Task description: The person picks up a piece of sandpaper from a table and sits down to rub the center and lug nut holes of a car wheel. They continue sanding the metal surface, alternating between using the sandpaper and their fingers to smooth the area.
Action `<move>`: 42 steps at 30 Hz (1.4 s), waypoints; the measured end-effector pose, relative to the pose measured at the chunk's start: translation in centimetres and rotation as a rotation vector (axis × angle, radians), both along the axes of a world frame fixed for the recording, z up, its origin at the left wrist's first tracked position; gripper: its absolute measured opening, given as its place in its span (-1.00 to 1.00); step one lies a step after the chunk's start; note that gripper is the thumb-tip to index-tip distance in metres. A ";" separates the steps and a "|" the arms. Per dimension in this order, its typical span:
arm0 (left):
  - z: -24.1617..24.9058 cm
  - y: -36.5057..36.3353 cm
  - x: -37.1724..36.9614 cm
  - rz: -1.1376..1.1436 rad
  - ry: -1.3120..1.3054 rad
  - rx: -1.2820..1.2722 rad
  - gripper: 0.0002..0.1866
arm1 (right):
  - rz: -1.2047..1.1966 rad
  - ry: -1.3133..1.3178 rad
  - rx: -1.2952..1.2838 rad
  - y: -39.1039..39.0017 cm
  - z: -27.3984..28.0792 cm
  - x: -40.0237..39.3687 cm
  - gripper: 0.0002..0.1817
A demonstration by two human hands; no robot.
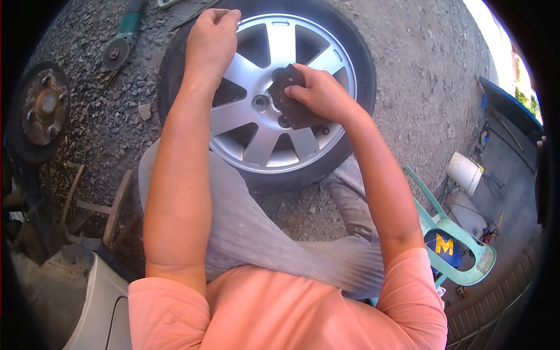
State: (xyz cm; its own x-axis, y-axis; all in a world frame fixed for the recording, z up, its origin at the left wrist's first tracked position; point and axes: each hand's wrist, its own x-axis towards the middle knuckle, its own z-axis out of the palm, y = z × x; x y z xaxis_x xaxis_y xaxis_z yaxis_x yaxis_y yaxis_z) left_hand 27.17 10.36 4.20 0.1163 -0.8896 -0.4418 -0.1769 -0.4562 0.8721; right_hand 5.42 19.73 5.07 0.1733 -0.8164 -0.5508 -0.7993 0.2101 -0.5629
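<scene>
A silver alloy wheel (282,46) with a black tire (366,64) lies flat on the gravel in front of my legs. My right hand (318,93) holds a dark, flat, ragged-edged piece (294,111) over the hub area, covering part of the centre and some spokes. At the wheel's upper left rim is my left hand (216,38), its fingers curled and pinched together; whatever they hold, if anything, is hidden.
An angle grinder (125,36) lies on gravel at upper left. A rusty wheel hub (45,105) stands at far left, above a metal stand (111,210). A car panel (99,303) is at lower left. To the right are a green chair (481,262) and a white bucket (464,172).
</scene>
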 end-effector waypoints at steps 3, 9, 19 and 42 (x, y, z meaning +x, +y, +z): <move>0.2 0.3 0.0 0.006 0.013 -0.005 -0.69 | -0.267 -0.232 0.175 -1.8 2.0 -0.9 -0.53; -0.2 0.2 0.0 0.002 0.005 -0.016 -0.69 | -0.070 -0.106 0.052 0.3 -0.1 0.0 -0.52; 0.3 0.4 -0.1 0.019 0.036 0.004 -0.70 | -0.274 -0.246 0.169 -0.6 2.0 -0.1 -0.52; -0.7 3.2 0.4 -0.983 -0.209 0.223 -0.59 | -0.628 -0.053 0.045 3.3 0.7 4.1 -0.55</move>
